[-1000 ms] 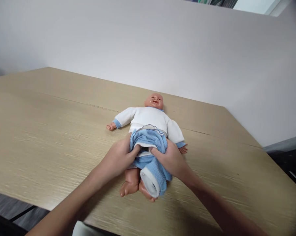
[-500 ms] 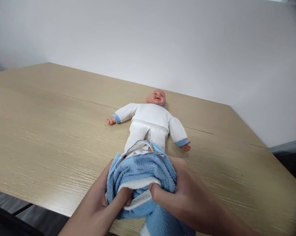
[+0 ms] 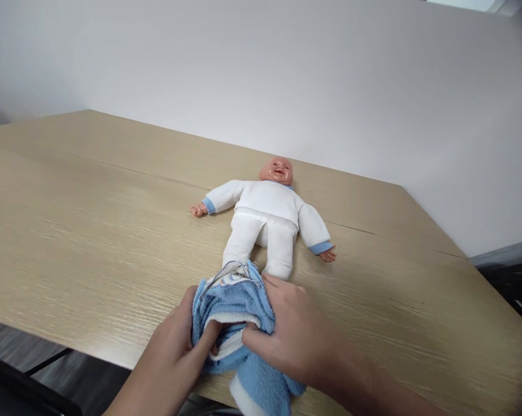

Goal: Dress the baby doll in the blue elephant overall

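Observation:
A baby doll (image 3: 267,216) in a white top and white leggings lies on its back on the wooden table (image 3: 91,231), head toward the wall. Its lower legs and feet are hidden by bunched blue fleece trousers (image 3: 232,303) with a white lining. My left hand (image 3: 174,346) grips the trousers' left side, thumb tucked into the waistband. My right hand (image 3: 293,338) grips the right side, thumb in the waistband and fingers over the fabric. One trouser leg hangs past the table's near edge.
A plain white wall (image 3: 287,75) rises right behind the table. The table's near edge (image 3: 70,346) runs below my hands, with dark floor beyond it. At the right, the table ends at an angled edge (image 3: 464,254).
Both hands have pulled the blue trousers down from the doll's waist to its feet, baring the white leggings. In the last half second the trousers bunched further.

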{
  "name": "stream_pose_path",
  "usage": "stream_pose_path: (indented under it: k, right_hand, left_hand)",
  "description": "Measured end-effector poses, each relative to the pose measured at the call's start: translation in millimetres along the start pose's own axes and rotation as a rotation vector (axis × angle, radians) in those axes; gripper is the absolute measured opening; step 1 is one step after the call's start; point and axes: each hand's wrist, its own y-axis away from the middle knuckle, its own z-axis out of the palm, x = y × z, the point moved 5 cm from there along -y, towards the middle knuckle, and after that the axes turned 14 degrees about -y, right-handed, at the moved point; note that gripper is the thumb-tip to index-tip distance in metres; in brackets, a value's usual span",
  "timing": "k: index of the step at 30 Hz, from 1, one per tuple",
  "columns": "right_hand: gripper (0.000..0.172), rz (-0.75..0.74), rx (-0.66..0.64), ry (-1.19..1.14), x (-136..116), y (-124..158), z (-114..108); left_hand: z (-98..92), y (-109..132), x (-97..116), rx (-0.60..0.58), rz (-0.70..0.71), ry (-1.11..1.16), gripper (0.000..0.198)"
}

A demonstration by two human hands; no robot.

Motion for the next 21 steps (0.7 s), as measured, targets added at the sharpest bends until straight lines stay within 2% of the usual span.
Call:
stream_pose_path:
  k: [3, 8, 12, 18, 21]
  right_hand:
    - [0.022, 0.034, -0.005, 0.063, 0, 1, 6]
    - [0.037, 0.090, -0.011, 0.084, -3, 4, 12]
    - [0.036, 0.077, 0.015, 0.049, -1, 5, 9]
    - [0.034, -0.041, 0.080, -0.146, 5, 4, 1]
    - [0.022, -0.091, 0.146, -0.129, 11, -5, -8]
  left_hand:
    - [1.9, -3, 1, 0.014, 0.018, -0.084, 0.049]
    - [6.1, -10, 7, -0.039, 0.049, -0.160, 0.050]
    - [2.8, -12, 3, 0.009, 0.077, -0.048, 0.048]
    - [-6.1, -15, 8, 0.145, 0.175, 0.175, 0.051]
    - [-8.8, -26, 16, 0.162, 0.196, 0.218, 0.046]
